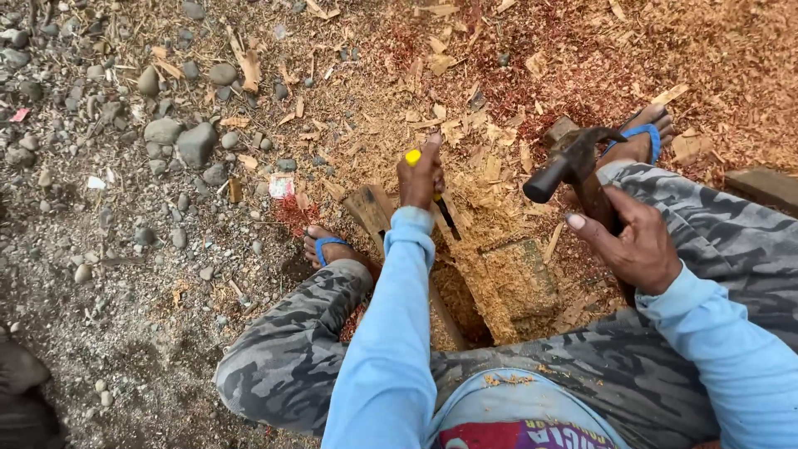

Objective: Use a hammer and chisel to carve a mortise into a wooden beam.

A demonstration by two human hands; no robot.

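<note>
Outdoors, person seated on the ground, knees spread. Left hand (pixel 420 176) wrapped tight around a yellow-handled chisel (pixel 432 193), blade angled down into the wood block (pixel 490 283) lying between the legs. Right hand (pixel 636 245) clamped on the wooden handle of a claw hammer (pixel 569 162), head raised above and to the right of the chisel, well apart from it. Hands apart. Wood shavings (pixel 499 91) cover the ground ahead; grey stones (pixel 179 137) to the left. Blue sandals (pixel 326 245) on both feet.

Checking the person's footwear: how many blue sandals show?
2: one sandal on the foot left of the left hand, the other sandal beyond the hammer in the right hand.
</note>
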